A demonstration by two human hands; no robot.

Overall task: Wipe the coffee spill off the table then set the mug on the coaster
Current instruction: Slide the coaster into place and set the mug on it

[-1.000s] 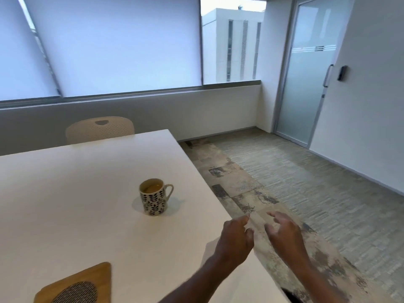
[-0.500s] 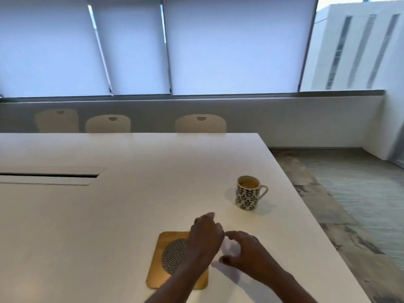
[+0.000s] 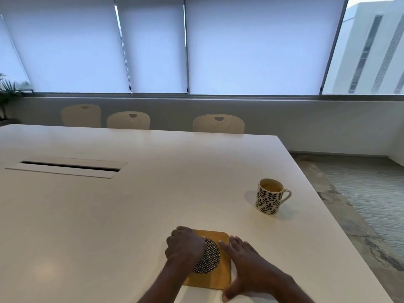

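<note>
A white mug with a dark leaf pattern stands upright on the white table at the right, coffee inside, handle to the right. Near the table's front edge lies a square wooden coaster with a round black-and-white woven inset. My left hand lies on the coaster's left part with its fingers curled over the far left corner. My right hand rests flat, fingers straight, against the coaster's right edge. Both hands are well in front and left of the mug. I see no spill and no cloth.
A long cable slot is cut into the table at the left. Three pale chairs stand behind the far edge under the blinds. The table's right edge drops to carpet. A plant stands far left.
My view has swung left from the room's right side to the table. Both hands have moved from beyond the table's right edge onto the coaster. The mug has stayed in place.
</note>
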